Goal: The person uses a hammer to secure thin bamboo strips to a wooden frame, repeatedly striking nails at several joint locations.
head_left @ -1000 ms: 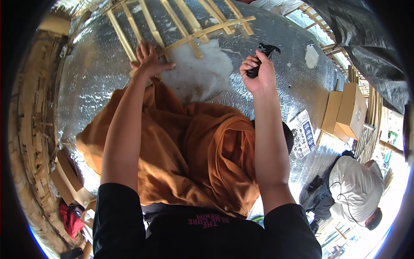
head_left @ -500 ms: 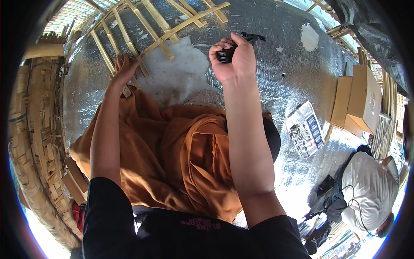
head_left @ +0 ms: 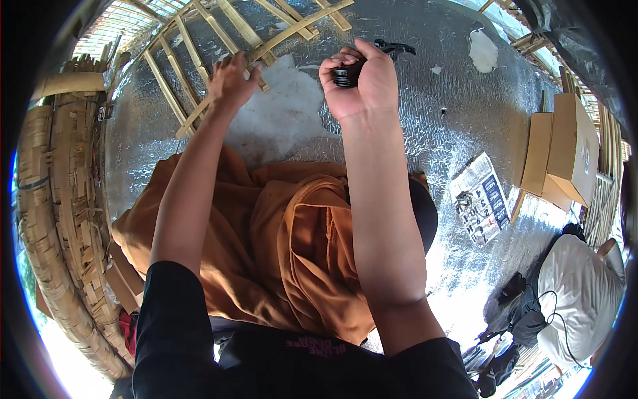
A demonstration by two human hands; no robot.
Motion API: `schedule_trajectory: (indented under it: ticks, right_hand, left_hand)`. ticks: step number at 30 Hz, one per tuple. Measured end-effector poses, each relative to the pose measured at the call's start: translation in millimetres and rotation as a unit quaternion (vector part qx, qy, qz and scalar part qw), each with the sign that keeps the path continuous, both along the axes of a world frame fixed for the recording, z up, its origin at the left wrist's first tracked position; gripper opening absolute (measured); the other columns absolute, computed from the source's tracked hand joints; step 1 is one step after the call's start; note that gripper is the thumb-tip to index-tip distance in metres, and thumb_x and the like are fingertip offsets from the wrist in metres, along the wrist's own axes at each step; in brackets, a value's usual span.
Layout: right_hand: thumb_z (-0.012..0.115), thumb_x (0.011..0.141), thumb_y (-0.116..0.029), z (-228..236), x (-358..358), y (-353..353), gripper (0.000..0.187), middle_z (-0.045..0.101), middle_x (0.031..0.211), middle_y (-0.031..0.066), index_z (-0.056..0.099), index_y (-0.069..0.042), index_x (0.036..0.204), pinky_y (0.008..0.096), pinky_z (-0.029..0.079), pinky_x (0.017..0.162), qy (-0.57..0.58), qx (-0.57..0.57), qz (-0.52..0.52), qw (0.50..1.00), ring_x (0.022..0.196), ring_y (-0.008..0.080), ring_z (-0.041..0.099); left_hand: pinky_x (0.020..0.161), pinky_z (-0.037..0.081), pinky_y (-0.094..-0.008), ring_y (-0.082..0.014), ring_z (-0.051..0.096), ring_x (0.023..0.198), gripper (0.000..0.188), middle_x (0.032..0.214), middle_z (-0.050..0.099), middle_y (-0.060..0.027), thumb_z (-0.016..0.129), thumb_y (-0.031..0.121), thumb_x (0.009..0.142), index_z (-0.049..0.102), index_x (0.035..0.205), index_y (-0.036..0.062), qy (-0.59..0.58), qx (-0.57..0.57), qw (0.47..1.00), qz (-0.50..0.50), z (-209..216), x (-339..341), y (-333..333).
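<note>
My left hand (head_left: 232, 83), fingers apart and slightly bent, is over the long diagonal slat (head_left: 296, 30) of a pale bamboo lattice. Whether it touches the slat I cannot tell. Several narrower slats (head_left: 193, 50) lie crosswise under that diagonal one. My right hand (head_left: 362, 80) is closed around the ridged black handle of what looks like a hammer (head_left: 341, 78). Its dark curved head shows beyond my fingers, and my palm hides the middle. This hand is held to the right of the lattice.
A silvery foil sheet (head_left: 458, 86) with pale torn patches covers the floor. Brown cloth (head_left: 246, 233) drapes over my lap. At right are a printed paper sheet (head_left: 480, 199), cardboard boxes (head_left: 565, 153) and a person in a light shirt (head_left: 578, 292). A woven bamboo wall (head_left: 63, 233) stands left.
My left hand has moved up and right along the lattice from its lower left end, uncovering the diagonal slat's lower end. My right hand keeps its grip, nearly still.
</note>
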State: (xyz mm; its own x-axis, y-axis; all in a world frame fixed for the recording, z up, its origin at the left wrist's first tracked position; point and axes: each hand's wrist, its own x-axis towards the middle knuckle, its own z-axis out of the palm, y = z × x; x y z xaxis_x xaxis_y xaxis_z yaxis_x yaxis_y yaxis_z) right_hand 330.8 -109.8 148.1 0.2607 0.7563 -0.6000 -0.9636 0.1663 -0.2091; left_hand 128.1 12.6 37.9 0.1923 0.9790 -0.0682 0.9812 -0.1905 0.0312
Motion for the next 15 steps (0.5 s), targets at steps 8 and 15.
schedule_trajectory:
  ticks: [8,15]
  right_hand:
    - [0.053,0.095,-0.012,-3,1,1,0.015,0.044,0.067,-0.0008,0.046,-0.008,0.083,0.0291,0.042,0.060,0.010,0.041,0.033,0.999,0.059,0.0106,0.042]
    - [0.053,0.095,-0.012,-8,0,2,0.014,0.044,0.067,-0.0010,0.046,-0.008,0.084,0.0289,0.042,0.060,0.022,0.023,0.021,0.999,0.060,0.0104,0.043]
  left_hand:
    - [0.112,0.030,-0.0589,-0.0394,0.034,0.141,0.082,0.152,0.035,-0.0214,0.053,0.061,0.088,0.028,0.154,0.0186,0.039,-0.100,0.993,0.048,-2,16,7]
    - [0.111,0.030,-0.0606,-0.0329,0.045,0.136,0.083,0.150,0.045,-0.0121,0.058,0.059,0.085,0.028,0.153,0.0210,0.032,-0.061,0.997,0.035,-18,13,12]
